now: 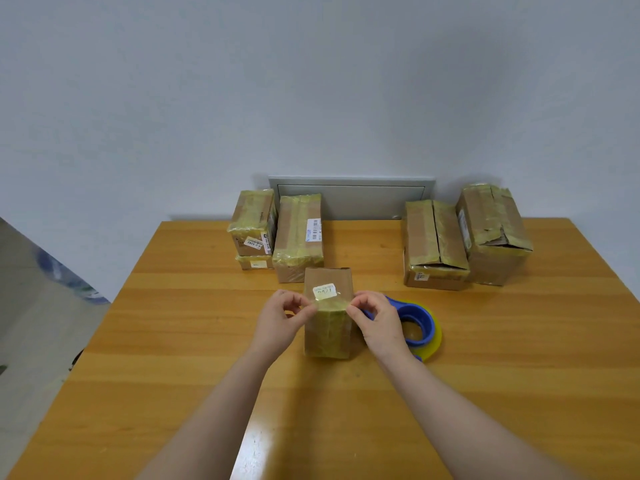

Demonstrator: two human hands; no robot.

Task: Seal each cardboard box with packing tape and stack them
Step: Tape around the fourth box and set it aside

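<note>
At the centre of the frame a small cardboard box stands upright on the wooden table, with a strip of yellowish packing tape running down its near face and over its top edge, across a white label. The left hand and the right hand sit at either side of that top edge, each with thumb and fingertips pinched on the tape, apparently drawing it flat. This box looks partly sealed, and it probably still needs pressing down and stacking. Just right of it, partly behind the right hand, lies a blue tape dispenser with its roll. At the back of the table, left of centre, one taped box sits on a flatter one, so stacking seems begun, with a taller taped box just beside them. To the right stand two larger boxes, touching, taped but with ragged flaps, and I cannot tell whether they are finished. Behind is a plain pale wall with a grey panel, and at the left edge there is grey floor and a blurred blue-and-white object.
</note>
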